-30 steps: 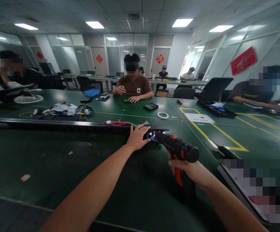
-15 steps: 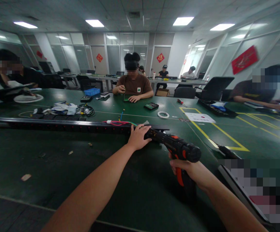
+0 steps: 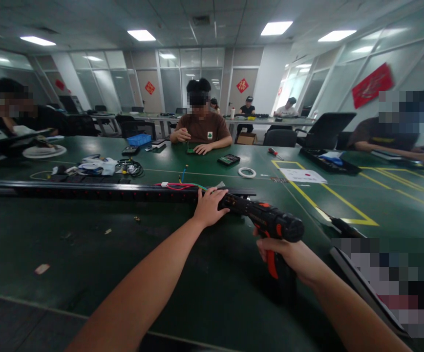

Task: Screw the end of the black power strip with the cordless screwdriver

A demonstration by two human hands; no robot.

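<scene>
A long black rail (image 3: 138,193) with small red dots along its side lies across the table. My left hand (image 3: 210,207) grips its right end, fingers over the top and thumb pointing toward the tool's nose. Red and green wires (image 3: 182,186) come out at the rail beside my fingers. In my right hand (image 3: 276,248) is a black and orange cordless drill (image 3: 270,220), held by its handle. The drill's nose points left at the rail's end, close to my left thumb. Its very tip and whatever it touches are hidden.
Across the green table (image 3: 131,274) a person (image 3: 204,128) handles a small circuit board. Cables and bags (image 3: 102,165) lie behind the rail. A white tape roll (image 3: 247,172), a screwdriver (image 3: 275,154) and a paper sheet (image 3: 303,175) are farther right. A black-handled tool (image 3: 346,227) lies right.
Hardly anything differs. The view has shifted very slightly, while both hands, the drill and the rail keep about the same places.
</scene>
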